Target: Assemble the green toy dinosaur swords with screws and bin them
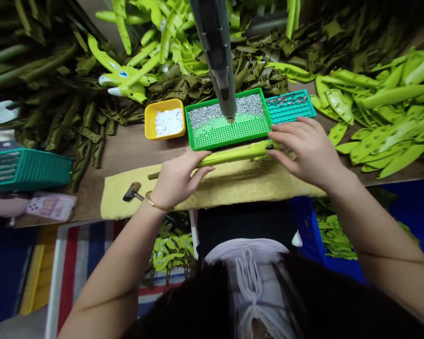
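Note:
A long lime-green plastic toy part [238, 153] lies crosswise between my hands, just over the yellow cloth [219, 190]. At its left end, my left hand [178, 179] is closed around it, and a short olive rod [153, 175] sticks out past that hand. My right hand [305, 148] grips the other end, with thumb below and fingers above. An upright electric screwdriver [219, 61] hangs over the green perforated tray [229, 134], its bit pointing down, apart from the part. Small silvery screws [229, 110] fill the tray's far side.
A small hammer [132, 191] lies left on the cloth. A yellow bin [149, 122] of white pieces and a teal tray [289, 113] with metal bits flank the green tray. Piles of green shells [392, 108] and olive parts [67, 117] border the bench. A teal basket [42, 169] stands left.

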The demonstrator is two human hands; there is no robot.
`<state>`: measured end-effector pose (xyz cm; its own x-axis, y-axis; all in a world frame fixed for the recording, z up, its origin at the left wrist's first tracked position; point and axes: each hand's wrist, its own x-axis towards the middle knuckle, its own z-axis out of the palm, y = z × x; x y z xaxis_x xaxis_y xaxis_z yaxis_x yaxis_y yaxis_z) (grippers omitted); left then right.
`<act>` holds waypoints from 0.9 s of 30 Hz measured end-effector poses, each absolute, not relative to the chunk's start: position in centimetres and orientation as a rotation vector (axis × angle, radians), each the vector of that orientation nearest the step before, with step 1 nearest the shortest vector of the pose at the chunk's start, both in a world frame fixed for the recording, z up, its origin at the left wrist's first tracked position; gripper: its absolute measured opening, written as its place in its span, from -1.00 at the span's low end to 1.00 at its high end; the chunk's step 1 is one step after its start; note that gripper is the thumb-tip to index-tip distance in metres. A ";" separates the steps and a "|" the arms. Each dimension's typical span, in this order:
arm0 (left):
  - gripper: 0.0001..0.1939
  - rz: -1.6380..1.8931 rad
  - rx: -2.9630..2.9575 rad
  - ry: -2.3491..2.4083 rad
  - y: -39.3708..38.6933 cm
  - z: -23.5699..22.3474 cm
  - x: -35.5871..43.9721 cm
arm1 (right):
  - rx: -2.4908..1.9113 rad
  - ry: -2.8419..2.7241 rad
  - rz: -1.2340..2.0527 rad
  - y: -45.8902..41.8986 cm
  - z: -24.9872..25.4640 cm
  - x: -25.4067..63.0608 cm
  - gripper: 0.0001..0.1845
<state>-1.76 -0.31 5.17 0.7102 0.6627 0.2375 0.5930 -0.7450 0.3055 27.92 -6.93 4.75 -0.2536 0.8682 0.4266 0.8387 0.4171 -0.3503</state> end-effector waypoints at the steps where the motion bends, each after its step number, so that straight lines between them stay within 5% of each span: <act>1: -0.61 0.527 2.717 0.965 -0.4 5.1 -1.7 | -1.393 -2.161 0.031 -6.7 4.9 26.9 -0.58; 10: -0.75 0.869 2.904 0.823 -1.4 5.3 0.8 | -1.086 -2.153 0.156 -4.7 4.2 21.3 -0.63; 14: -0.63 0.901 2.891 0.645 -0.8 5.1 -1.1 | -1.086 -2.242 0.058 -4.4 6.3 23.2 -0.59; 18: -0.50 0.745 2.822 0.582 -0.1 3.3 -6.0 | -1.606 -1.807 0.090 0.8 7.5 31.8 -0.55; 22: -0.66 0.616 2.883 0.707 0.0 1.3 -9.7 | -2.302 -1.243 0.038 8.9 5.4 41.7 -0.63; 27: -0.64 0.711 2.872 0.816 -0.3 1.4 -4.5 | -2.643 -0.973 0.092 14.8 2.6 44.5 -0.25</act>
<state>-4.52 -0.27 1.38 0.7517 0.5138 0.4135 0.4803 -0.8562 0.1906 44.51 14.79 2.57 0.7656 0.6413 0.0502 0.6205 -0.7157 -0.3205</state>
